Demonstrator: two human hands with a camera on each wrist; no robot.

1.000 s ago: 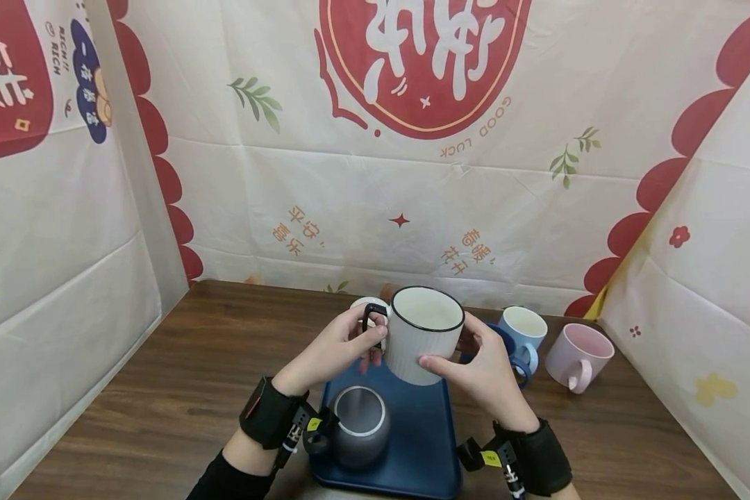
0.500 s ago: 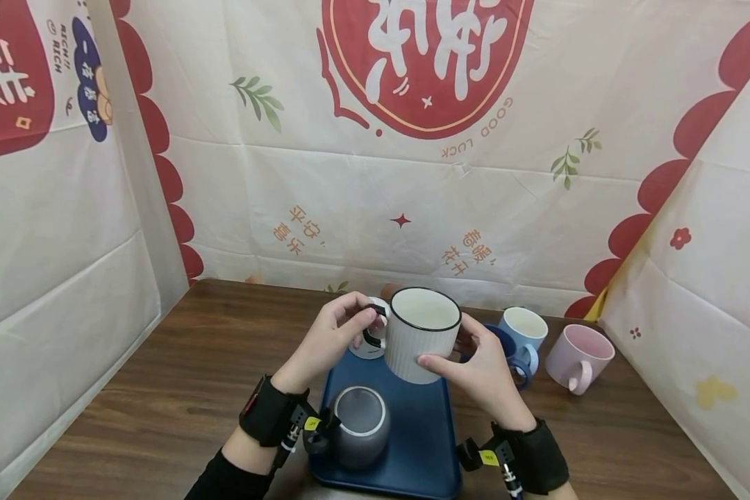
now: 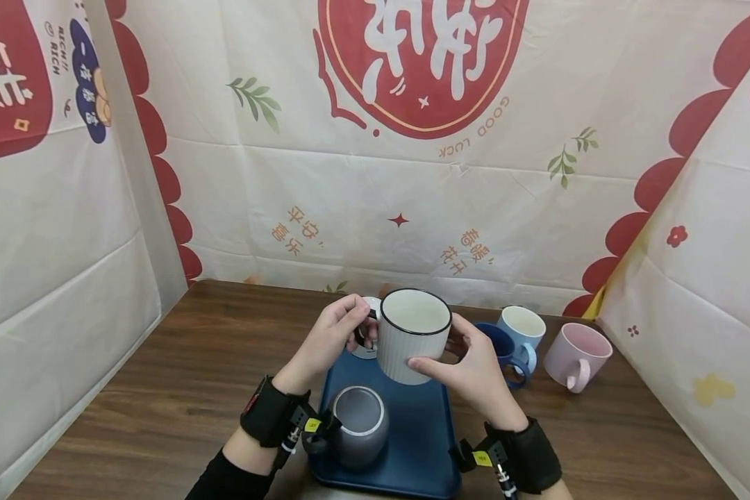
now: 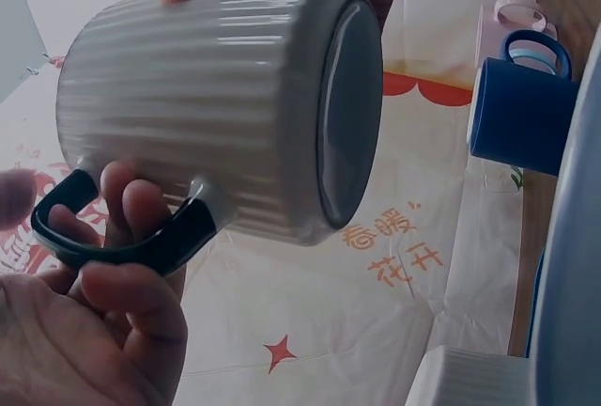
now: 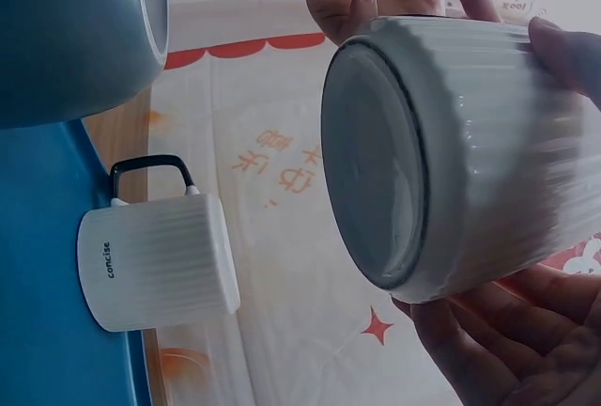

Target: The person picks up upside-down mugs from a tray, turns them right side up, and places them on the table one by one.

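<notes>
A white ribbed mug [image 3: 409,351] with a black rim is held upright in the air above the navy tray [image 3: 415,437]. My left hand [image 3: 328,337] grips its black handle [image 4: 127,254], fingers passing through the loop in the left wrist view. On the mug's other side, my right hand [image 3: 471,368] holds the body, thumb in front and fingers behind. A rounded grey cup [image 3: 360,437] with a pale ring on top stands on the tray's near left. Behind the held mug, a smaller white mug [image 5: 160,260] marked "concise" stands rim down at the tray's far end.
To the right on the wooden table [image 3: 181,389] stand a dark blue mug [image 3: 496,344], a light blue mug [image 3: 525,333] and a pink mug [image 3: 576,357]. Printed white cloth [image 3: 362,187] walls the back and both sides.
The held mug has shifted slightly left, with my right hand following. My left fingers loosened around the handle, then slid further into its loop.
</notes>
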